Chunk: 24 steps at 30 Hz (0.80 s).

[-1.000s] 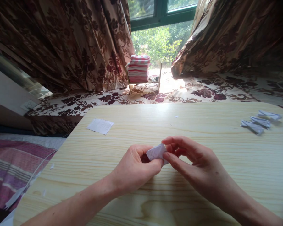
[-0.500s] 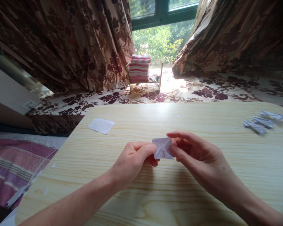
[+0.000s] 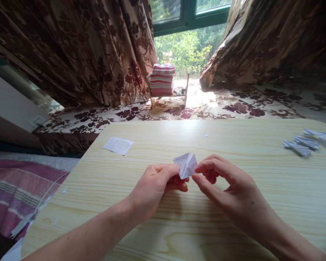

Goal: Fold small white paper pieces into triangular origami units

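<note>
A small piece of folded white paper (image 3: 187, 165), creased and with faint writing on it, is held above the table between both hands. My left hand (image 3: 159, 185) pinches its left side, thumb on top and fingers beneath. At the paper's lower right corner, the thumb and index finger of my right hand (image 3: 228, 183) close on the edge; the other fingers curl in. Several folded paper pieces (image 3: 297, 148) lie at the table's far right. On the left rests a flat sheet of paper (image 3: 118, 145) with printed lines.
The light wooden table (image 3: 103, 203) has small paper scraps (image 3: 206, 135) on it. Behind it, a small rack (image 3: 167, 96) with stacked striped cloths (image 3: 162, 79) stands on the floral window ledge. A striped bed cover (image 3: 13, 192) lies to the left.
The paper has been turned in my hands and its flaps now stand up in a peak. My left thumb has shifted to its left side, and my right fingers moved to its lower corner.
</note>
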Available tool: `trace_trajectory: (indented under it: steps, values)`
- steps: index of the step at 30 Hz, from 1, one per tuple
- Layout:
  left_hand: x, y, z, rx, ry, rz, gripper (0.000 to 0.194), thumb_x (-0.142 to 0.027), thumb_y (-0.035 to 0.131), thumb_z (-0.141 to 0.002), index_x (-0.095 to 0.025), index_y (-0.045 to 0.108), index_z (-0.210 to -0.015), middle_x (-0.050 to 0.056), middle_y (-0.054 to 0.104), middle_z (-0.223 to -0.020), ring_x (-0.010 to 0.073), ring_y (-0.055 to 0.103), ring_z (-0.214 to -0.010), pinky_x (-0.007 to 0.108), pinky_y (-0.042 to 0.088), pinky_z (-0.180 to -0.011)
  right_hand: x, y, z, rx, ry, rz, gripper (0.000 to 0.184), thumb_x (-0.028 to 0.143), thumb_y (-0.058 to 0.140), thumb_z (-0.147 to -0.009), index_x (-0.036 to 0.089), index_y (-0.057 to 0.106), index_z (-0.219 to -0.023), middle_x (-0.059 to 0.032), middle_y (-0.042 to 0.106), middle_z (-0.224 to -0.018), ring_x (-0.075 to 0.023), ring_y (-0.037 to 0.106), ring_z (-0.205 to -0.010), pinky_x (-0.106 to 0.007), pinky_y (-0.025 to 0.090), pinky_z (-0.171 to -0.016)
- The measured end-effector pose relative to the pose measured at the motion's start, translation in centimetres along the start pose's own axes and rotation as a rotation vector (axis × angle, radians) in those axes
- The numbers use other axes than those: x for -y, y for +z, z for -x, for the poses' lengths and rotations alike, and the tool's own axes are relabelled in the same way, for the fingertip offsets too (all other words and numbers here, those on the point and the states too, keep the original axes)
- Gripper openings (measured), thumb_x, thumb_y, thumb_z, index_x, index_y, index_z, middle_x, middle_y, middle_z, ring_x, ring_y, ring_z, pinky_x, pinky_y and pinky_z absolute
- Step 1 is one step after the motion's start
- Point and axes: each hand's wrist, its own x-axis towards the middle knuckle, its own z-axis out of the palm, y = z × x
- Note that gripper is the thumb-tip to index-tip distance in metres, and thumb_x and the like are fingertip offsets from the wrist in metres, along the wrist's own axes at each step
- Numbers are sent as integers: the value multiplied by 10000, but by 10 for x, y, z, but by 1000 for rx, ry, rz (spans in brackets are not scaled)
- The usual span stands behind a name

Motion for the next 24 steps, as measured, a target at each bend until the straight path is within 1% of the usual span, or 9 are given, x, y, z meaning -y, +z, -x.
trace_trajectory:
  steps: [5, 10, 17, 21, 24]
  values:
    - [0, -1, 1, -10, -3, 26, 225, -272, 582, -773, -88, 689, -698, 70, 628, -734, 151, 562, -703, 311, 473, -731, 2, -3, -1, 24, 55, -55, 128, 169, 549, -851, 192, 601, -736, 14, 553, -684, -97, 509, -594, -216, 425, -536]
    - [0, -1, 1, -27, -2, 0, 214, -256, 591, -758, -90, 686, -662, 65, 634, -700, 148, 566, -682, 306, 477, -722, 0, -3, 0, 3, 76, -43, 122, 185, 547, -855, 196, 592, -742, 19, 578, -690, -97, 524, -593, -218, 432, -555]
    - [0, -2, 2, -6, -1, -8, 202, -248, 599, -758, -93, 697, -672, 63, 638, -722, 143, 569, -693, 294, 480, -725, -2, -1, -1, 0, 147, -74, 111, 223, 540, -856, 205, 600, -765, 21, 660, -683, -100, 586, -580, -199, 455, -537]
    - [0, -2, 2, -16, -14, 3, 214, -263, 605, -759, -90, 694, -670, 64, 638, -709, 146, 572, -686, 295, 479, -722, 1, -4, -2, -20, 165, -71, 112, 246, 557, -836, 197, 622, -760, 21, 644, -626, -97, 555, -516, -193, 450, -486]
    - [-1, -2, 0, -10, 2, 71, 291, -336, 567, -797, -91, 695, -706, 64, 630, -706, 151, 562, -670, 310, 485, -709, 3, -4, -3, -8, 170, -52, 133, 258, 551, -833, 190, 627, -748, 6, 646, -618, -111, 565, -526, -202, 451, -476]
